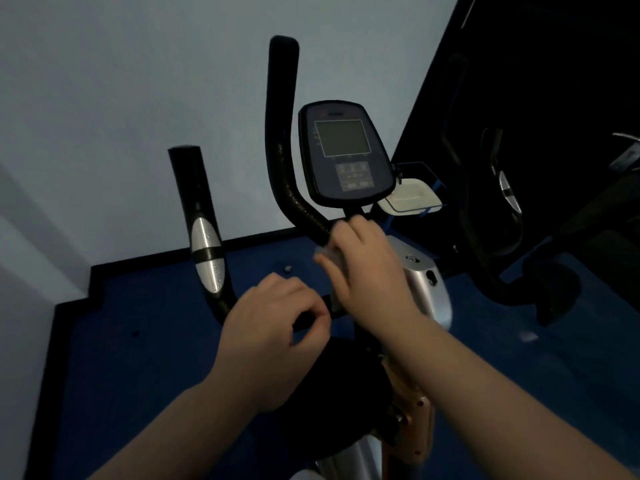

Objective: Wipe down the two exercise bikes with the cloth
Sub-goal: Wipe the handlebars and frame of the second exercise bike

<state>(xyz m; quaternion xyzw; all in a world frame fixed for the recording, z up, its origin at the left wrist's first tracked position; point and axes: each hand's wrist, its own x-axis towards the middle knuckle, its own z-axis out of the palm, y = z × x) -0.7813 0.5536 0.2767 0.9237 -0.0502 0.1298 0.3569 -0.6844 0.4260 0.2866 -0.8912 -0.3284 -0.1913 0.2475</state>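
Indoors, in a dim room with a pale wall (pixel 121 98) and a blue floor (pixel 138 341), a person leans over the nearer exercise bike (pixel 427 289), both bare forearms reaching in from the bottom of the frame; the right hand (pixel 367 261) lies over the handlebar (pixel 282 161) where the bar bends in toward the stem beneath the console (pixel 344 154), fingers curled down around a pale cloth (pixel 329 254), of which only a blurred edge shows at the fingertips and below the palm; the left hand (pixel 273 317) hovers lower and to the left, over the crossbar, its fingers drawn in with thumb and forefinger pinched near each other, though whether they grip anything cannot be told; the left grip (pixel 204 237), black with a silver sensor plate, rises upright beside that hand; the console's grey screen is blank, with a keypad beneath it; behind it, to the right, a white tray-like object (pixel 412 195) sits in a wire holder; the bike's silver housing shows just past the right wrist, and a black saddle (pixel 332 393) lies between the forearms; the second exercise bike (pixel 502 237) stands in shadow at right, well apart from both hands, only its dark handlebars and one silver grip plate discernible.
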